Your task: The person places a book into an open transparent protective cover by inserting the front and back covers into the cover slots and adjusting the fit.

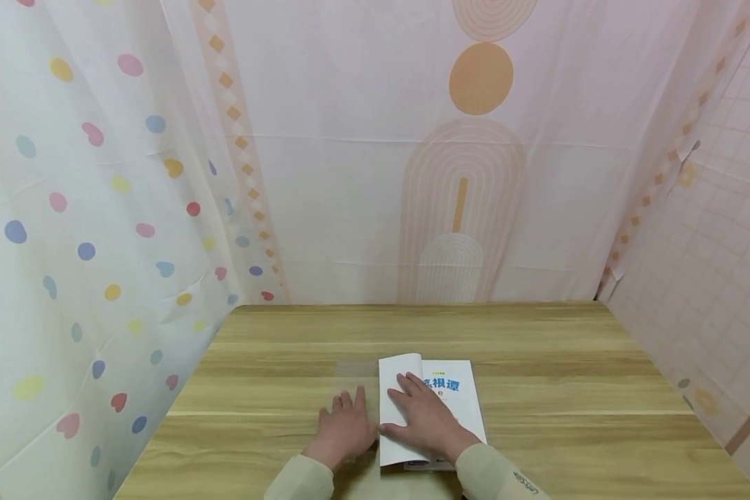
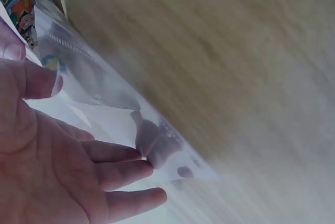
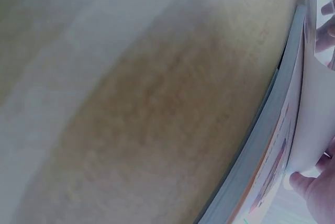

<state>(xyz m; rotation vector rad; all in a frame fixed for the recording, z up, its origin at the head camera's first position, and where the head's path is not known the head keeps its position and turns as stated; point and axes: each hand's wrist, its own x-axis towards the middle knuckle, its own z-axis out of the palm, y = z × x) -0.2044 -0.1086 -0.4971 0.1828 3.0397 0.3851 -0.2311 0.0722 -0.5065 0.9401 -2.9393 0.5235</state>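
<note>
A book (image 1: 469, 396) with blue lettering lies on the table. Its white cover or leaf (image 1: 402, 368) is turned partway over the left side. My right hand (image 1: 425, 420) rests on this white leaf with fingers spread. Left of the book, my left hand (image 1: 346, 430) lies over a clear plastic sheet (image 1: 354, 370), its fingers extended. In the left wrist view, the left hand (image 2: 52, 156) is beside the see-through plastic (image 2: 99, 72), which reflects its fingers. The right wrist view shows the edge of the book's page block (image 3: 261, 130).
The wood-grain table (image 1: 256, 389) extends around the book on all sides. Behind it hangs a pale patterned curtain (image 1: 337, 208). A dotted curtain (image 1: 100, 278) borders the left side, and a checked one (image 1: 712, 278) the right.
</note>
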